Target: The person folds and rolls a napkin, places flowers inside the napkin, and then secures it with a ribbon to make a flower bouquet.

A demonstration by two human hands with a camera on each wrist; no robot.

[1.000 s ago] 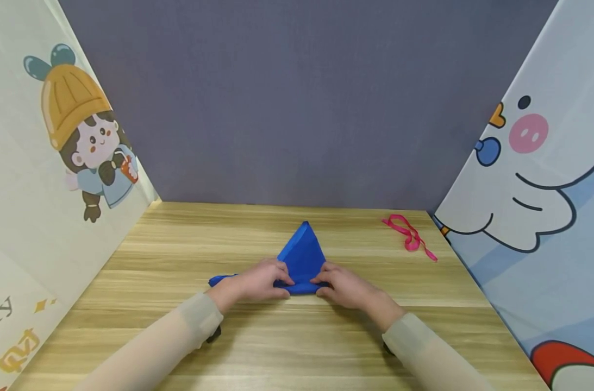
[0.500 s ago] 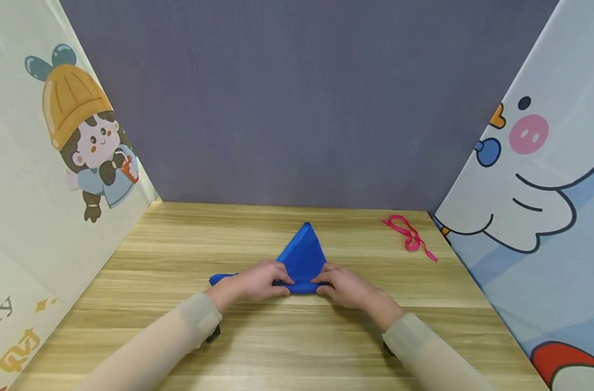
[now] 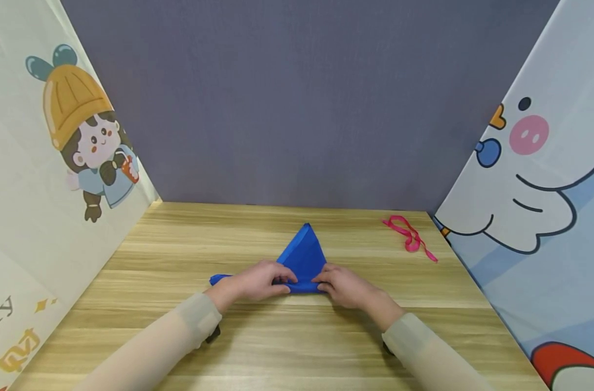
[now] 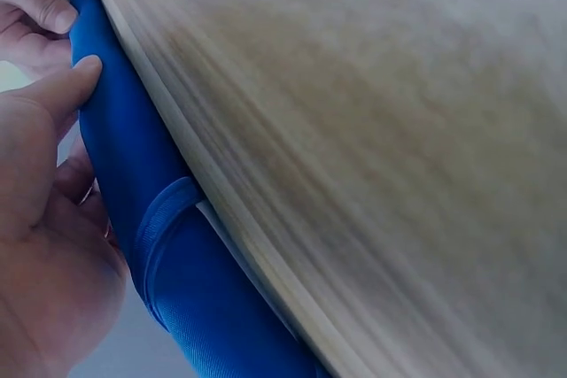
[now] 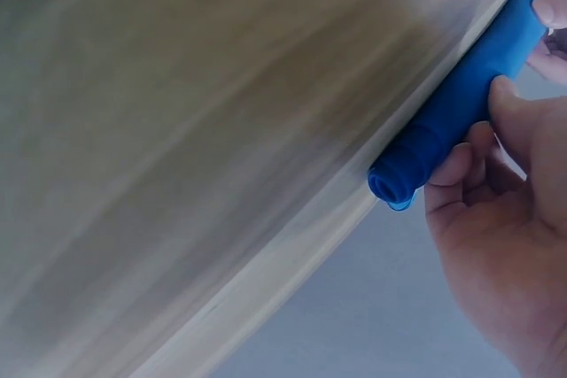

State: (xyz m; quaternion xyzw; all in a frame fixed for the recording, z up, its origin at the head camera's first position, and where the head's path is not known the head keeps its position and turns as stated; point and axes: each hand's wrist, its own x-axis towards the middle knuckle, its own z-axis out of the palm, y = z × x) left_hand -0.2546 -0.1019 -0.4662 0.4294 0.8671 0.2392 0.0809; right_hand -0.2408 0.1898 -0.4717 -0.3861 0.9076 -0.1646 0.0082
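Note:
A blue cloth (image 3: 304,258) lies mid-table, its near side rolled into a tube and its far part a flat triangle pointing away from me. My left hand (image 3: 264,279) grips the roll from the left, thumb on the near side and fingers over the top. Left of that hand, the roll's end (image 3: 219,278) sticks out. From the right, my right hand (image 3: 346,285) pinches the roll between thumb and fingers. The right wrist view shows the layered, spiral end of the roll (image 5: 394,179) beside the right hand. In the left wrist view a fold (image 4: 168,219) crosses the roll.
A crumpled pink ribbon (image 3: 410,236) lies at the back right of the wooden table (image 3: 297,347). A grey panel (image 3: 297,108) stands behind, with cartoon-printed panels on the left (image 3: 18,179) and right (image 3: 570,239).
The triangle's tip has come very slightly nearer. My left fingertips have shifted a little to the right on the roll; both hands otherwise stay in place.

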